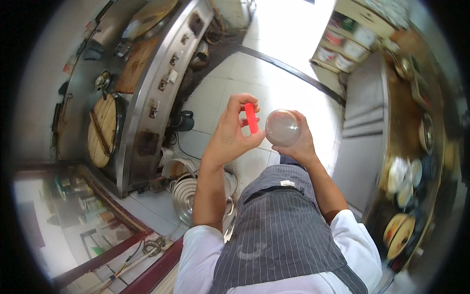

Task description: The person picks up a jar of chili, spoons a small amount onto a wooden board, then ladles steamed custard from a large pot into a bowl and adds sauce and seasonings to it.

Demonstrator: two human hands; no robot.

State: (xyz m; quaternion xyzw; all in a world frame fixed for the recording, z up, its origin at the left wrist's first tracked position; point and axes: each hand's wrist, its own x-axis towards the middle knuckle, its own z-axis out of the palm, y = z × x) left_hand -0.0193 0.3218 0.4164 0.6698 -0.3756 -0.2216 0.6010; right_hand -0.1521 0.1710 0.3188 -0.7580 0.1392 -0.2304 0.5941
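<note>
My left hand point(231, 131) grips a red lid point(251, 118) by its edge, thumb on one side and fingers curled over the other. The lid is turned edge-on. Just to its right, a clear round jar point(282, 128) rests in my right hand point(304, 142), whose fingers wrap round its side. The jar's round end faces up towards me, and its inside looks cloudy and pale. Lid and jar are apart, both held in the air in front of my striped apron point(274, 235).
A steel stove point(139, 112) with knobs runs along the left, bearing a round wooden lid point(102, 130). Metal pots point(185, 198) and a dark kettle point(182, 121) stand on the floor beside it. At right is a counter with grey doors point(360, 157); shelves with tubs point(353, 49) stand farther off.
</note>
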